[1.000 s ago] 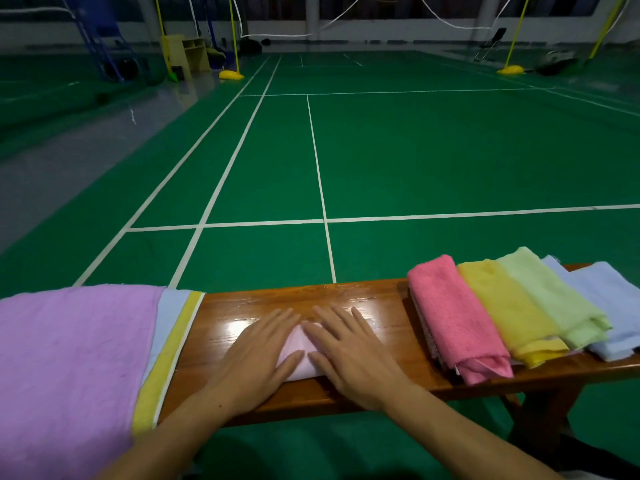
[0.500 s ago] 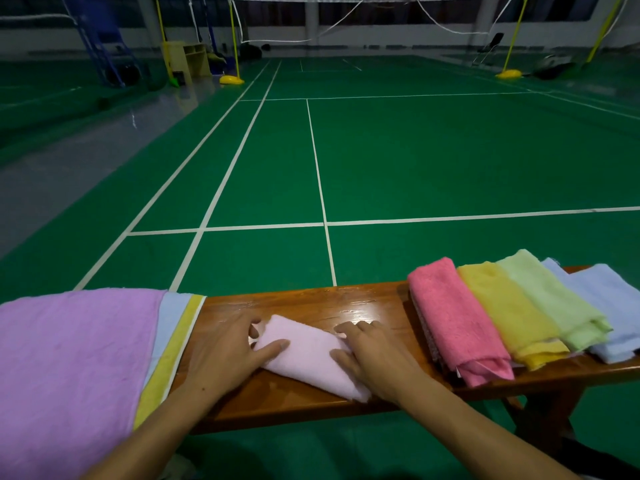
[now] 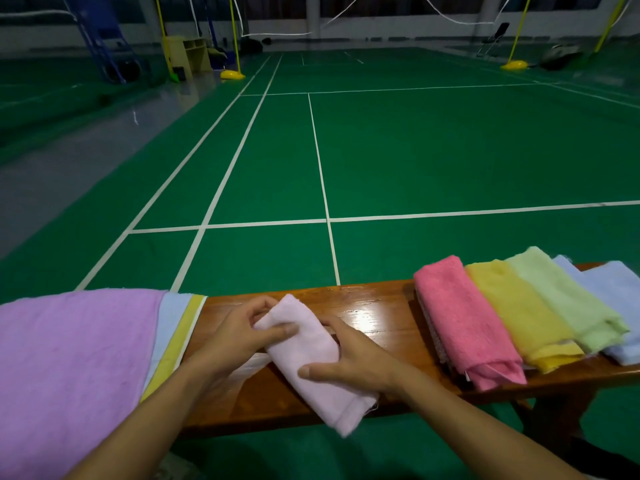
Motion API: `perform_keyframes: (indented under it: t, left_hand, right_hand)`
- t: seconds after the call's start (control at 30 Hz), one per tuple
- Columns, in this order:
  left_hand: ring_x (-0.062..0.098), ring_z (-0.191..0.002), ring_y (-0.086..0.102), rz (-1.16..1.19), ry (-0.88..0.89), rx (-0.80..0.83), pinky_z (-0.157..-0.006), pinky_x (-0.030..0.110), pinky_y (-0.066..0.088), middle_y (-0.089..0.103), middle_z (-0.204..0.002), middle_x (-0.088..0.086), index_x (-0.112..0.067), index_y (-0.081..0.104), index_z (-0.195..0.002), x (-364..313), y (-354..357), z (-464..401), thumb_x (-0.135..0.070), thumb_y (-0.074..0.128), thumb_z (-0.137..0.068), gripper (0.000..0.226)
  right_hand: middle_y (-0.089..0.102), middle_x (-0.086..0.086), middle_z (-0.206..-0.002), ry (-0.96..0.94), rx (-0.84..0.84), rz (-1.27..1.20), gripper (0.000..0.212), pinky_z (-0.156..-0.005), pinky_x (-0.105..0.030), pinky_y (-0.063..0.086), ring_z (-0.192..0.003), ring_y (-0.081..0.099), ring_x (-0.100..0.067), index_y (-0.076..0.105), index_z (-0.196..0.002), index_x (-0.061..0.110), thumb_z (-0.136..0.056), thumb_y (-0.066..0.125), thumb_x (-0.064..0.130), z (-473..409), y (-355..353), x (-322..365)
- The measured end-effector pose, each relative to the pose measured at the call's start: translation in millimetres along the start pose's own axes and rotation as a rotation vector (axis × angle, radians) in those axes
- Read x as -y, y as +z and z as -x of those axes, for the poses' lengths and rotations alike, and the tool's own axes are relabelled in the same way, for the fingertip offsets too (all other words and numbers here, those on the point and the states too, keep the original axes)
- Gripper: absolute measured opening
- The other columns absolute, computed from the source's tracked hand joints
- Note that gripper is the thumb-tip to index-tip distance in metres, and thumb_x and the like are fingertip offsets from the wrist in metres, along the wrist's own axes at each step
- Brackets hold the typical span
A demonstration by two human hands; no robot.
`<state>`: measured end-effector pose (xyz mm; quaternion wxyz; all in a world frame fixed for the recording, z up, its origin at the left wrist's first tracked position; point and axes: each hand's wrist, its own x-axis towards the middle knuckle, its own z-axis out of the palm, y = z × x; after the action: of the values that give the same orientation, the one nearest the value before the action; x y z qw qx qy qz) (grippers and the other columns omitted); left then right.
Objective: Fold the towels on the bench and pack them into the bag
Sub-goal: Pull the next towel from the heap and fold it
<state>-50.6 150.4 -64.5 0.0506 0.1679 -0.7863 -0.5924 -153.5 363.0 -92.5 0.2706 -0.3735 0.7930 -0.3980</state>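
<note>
A folded pale pink towel (image 3: 313, 355) is lifted off the wooden bench (image 3: 374, 313), slanting from upper left to lower right. My left hand (image 3: 242, 332) grips its upper end, thumb on top. My right hand (image 3: 353, 362) holds its right side, thumb across the front and fingers behind. On the bench to the right lie folded towels side by side: a deep pink towel (image 3: 464, 320), a yellow towel (image 3: 519, 313), a light green towel (image 3: 568, 299) and a light blue towel (image 3: 613, 299). No bag is in view.
A large purple towel (image 3: 76, 368) over a light blue and a yellow one (image 3: 180, 344) covers the bench's left end. Beyond the bench stretches a green badminton court with white lines, net posts on yellow bases (image 3: 232, 75) and a folding chair (image 3: 493, 36) far back.
The pale pink towel lay flat under both palms, then was gripped at its sides. Now both hands have lifted it off the bench and turned it more upright.
</note>
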Motion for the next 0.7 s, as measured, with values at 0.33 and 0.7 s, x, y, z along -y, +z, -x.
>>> perform_keyframes:
  t: [0.33,0.7]
  left_hand:
    - [0.014,-0.095,0.076,0.137,-0.022,-0.155,-0.071,0.028,0.063,0.08,-0.103,-0.003,-0.019,0.076,-0.112,-18,28,7,-0.037,0.08,-0.09,0.028]
    - [0.028,-0.106,0.076,0.333,-0.019,-0.116,-0.089,0.049,0.063,0.078,-0.114,0.007,-0.012,0.065,-0.125,-45,125,-18,-0.015,0.077,-0.094,0.034]
  right_hand:
    - [0.048,0.027,-0.152,-0.253,-0.13,0.02,0.067,-0.109,-0.022,0.044,-0.134,0.05,0.003,0.043,-0.154,0.038,-0.097,0.072,0.02,35,-44,2]
    - [0.048,0.007,-0.128,-0.173,-0.309,0.137,0.028,-0.11,-0.028,0.041,-0.128,0.048,-0.004,0.074,-0.12,0.04,-0.102,0.064,0.021,103,-117,-41]
